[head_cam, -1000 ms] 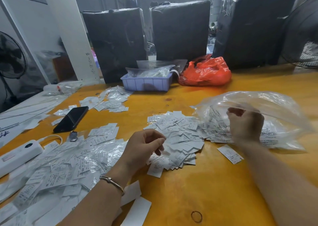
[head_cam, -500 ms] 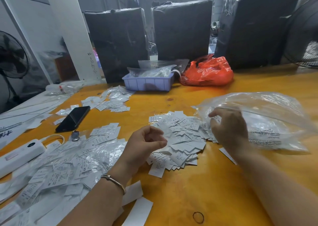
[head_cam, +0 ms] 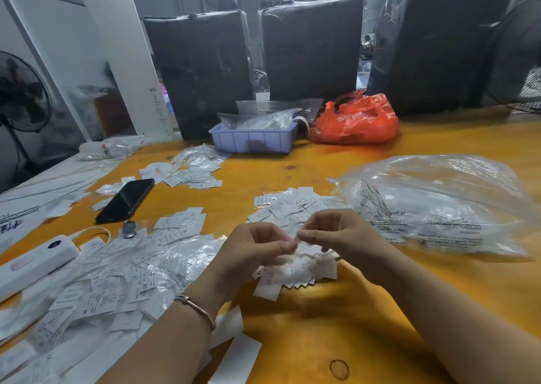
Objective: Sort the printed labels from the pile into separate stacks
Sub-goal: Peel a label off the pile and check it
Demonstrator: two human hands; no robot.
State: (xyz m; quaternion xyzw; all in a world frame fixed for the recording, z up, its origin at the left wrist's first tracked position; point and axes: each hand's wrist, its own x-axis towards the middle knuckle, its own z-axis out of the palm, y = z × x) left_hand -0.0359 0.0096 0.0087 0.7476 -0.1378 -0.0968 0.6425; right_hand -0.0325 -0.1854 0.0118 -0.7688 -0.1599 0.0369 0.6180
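My right hand point(head_cam: 336, 237) has left the clear plastic bag point(head_cam: 439, 205) and come in to meet my left hand point(head_cam: 257, 249) over the label pile point(head_cam: 292, 208) mid-worktop point(head_cam: 322, 339); fingertips of both pinch something small and white, probably one label, blurred; I judge I'm separating a piece to sort, stacks on the left waiting.

Left hand point(head_cam: 257, 249): lower centre of frame, fingers curled, thumb and forefinger tips pinched together; thin metal bangle on the wrist. Right hand point(head_cam: 336, 234): just right of it, fingers curled, fingertips meeting the left's. Both forearms bare, entering from the bottom edge.
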